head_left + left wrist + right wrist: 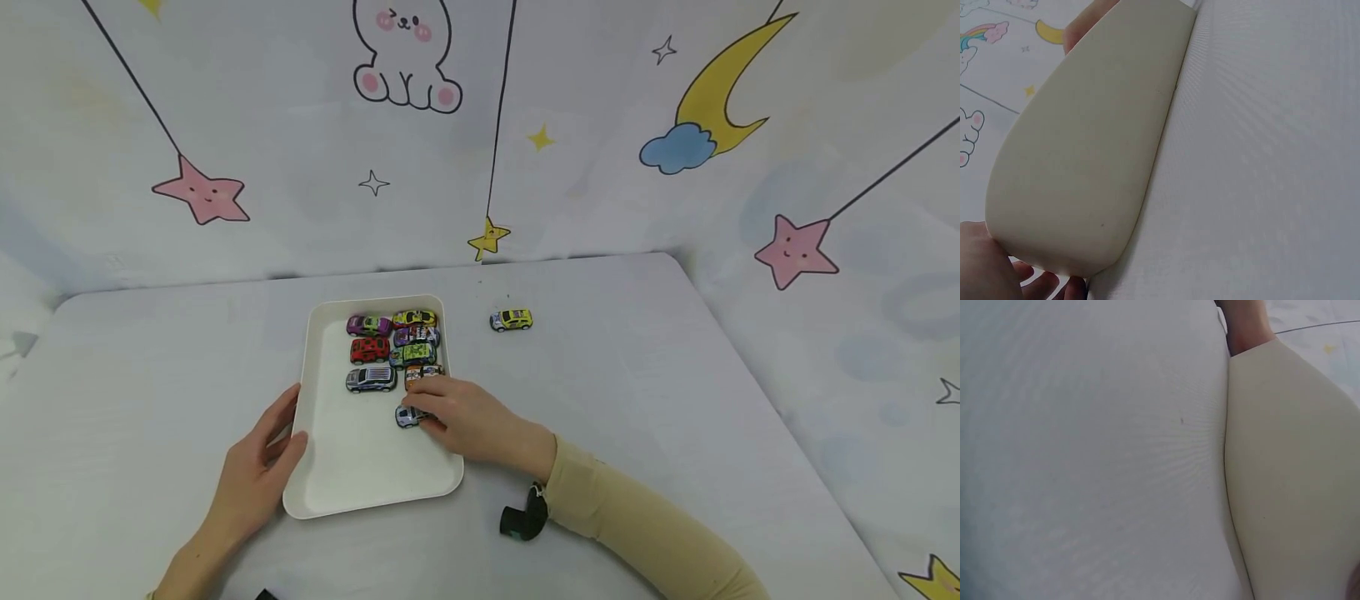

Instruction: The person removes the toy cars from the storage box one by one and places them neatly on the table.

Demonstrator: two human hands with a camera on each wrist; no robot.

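My left hand grips the left side of a white tray in the head view. Its thumb lies over the rim and the other fingers are at the outer wall. Inside the tray, the fingertips of my right hand pinch a pale blue-grey toy car, partly hidden by them. Just above it, an orange toy car is partly covered by the fingers. A silver toy car, a red toy car, a purple toy car and several others stand in two columns.
A yellow toy car stands on the white tabletop, right of the tray. Near the right sleeve lies a black strapped object. Behind the table hangs a printed cloth with stars and a moon.
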